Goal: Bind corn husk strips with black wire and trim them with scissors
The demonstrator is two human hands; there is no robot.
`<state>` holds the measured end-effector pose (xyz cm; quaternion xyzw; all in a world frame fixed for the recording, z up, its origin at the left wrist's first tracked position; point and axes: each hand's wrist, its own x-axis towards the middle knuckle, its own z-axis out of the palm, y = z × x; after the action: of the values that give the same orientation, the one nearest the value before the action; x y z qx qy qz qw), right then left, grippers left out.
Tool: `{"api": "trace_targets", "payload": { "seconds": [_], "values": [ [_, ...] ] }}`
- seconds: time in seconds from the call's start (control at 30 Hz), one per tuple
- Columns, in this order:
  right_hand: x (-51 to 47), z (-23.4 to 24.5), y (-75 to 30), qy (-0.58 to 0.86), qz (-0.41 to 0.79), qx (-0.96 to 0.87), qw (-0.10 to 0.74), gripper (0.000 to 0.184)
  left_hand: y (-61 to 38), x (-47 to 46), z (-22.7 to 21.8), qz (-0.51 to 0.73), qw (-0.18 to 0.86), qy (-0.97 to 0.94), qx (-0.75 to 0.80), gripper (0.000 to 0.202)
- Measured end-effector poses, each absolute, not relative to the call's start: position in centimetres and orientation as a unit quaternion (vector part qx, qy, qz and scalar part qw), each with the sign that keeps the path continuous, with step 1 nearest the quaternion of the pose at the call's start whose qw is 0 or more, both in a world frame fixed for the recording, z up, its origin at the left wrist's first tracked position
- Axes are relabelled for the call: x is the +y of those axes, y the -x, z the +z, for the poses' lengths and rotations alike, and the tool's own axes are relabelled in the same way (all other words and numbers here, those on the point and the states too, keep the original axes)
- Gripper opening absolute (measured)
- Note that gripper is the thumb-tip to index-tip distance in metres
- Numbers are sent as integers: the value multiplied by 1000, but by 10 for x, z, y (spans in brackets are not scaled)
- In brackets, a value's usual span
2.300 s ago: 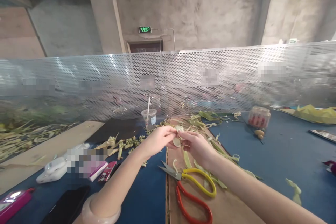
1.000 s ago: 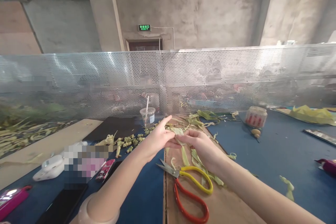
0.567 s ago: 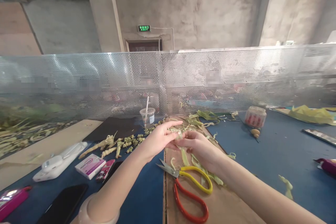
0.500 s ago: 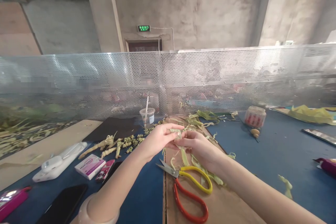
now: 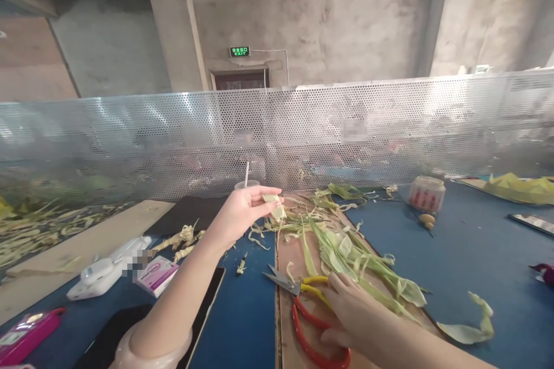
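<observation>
My left hand [image 5: 242, 210] is raised over the middle of the table, pinching a folded piece of pale green husk [image 5: 274, 207] between thumb and fingers. Low on the brown board, my right hand [image 5: 352, 305] curls its fingers over the yellow handle of the scissors [image 5: 298, 294], its thumb by the red handle. The scissors lie flat, blades slightly apart and pointing left. Loose green husk strips [image 5: 341, 248] are spread on the board beyond and beside my right hand.
On the left lie a pink-and-white box [image 5: 156, 277], a white device [image 5: 108, 268], a black phone and a magenta tool [image 5: 28, 334]. A lidded jar [image 5: 426, 195] and a wooden-handled awl [image 5: 427, 221] are at right. A perforated metal screen [image 5: 303, 138] closes off the back.
My hands have parted. The right has come down and back onto the scissors' handles; the left keeps the husk piece and has shifted slightly left and up.
</observation>
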<state>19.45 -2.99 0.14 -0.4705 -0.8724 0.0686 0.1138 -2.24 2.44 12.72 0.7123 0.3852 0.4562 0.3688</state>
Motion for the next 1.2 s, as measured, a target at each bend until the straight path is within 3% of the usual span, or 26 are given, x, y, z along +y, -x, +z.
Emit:
{"api": "trace_targets", "payload": {
  "seconds": [0.07,0.27,0.43,0.57,0.63,0.93,1.2],
  "values": [
    [-28,-1,-189,500,61,-862,62,42,24,23,128,434,349,-735,386,32],
    [-15,2,-177,547,59,-835,-4,29,33,8,125,358,265,-786,429,30],
    [-17,16,-193,564,76,-822,20,33,52,-12,116,321,220,-789,475,28],
    [-31,34,-209,550,98,-824,96,31,71,-36,108,303,161,-795,500,25],
    [-40,44,-214,513,137,-840,116,33,78,-49,103,308,162,-793,501,24],
    [-64,62,-192,387,249,-887,44,35,82,-90,89,304,203,-794,485,23],
    [-68,62,-176,355,343,-869,25,22,79,-106,85,296,217,-796,482,24]
  ]
}}
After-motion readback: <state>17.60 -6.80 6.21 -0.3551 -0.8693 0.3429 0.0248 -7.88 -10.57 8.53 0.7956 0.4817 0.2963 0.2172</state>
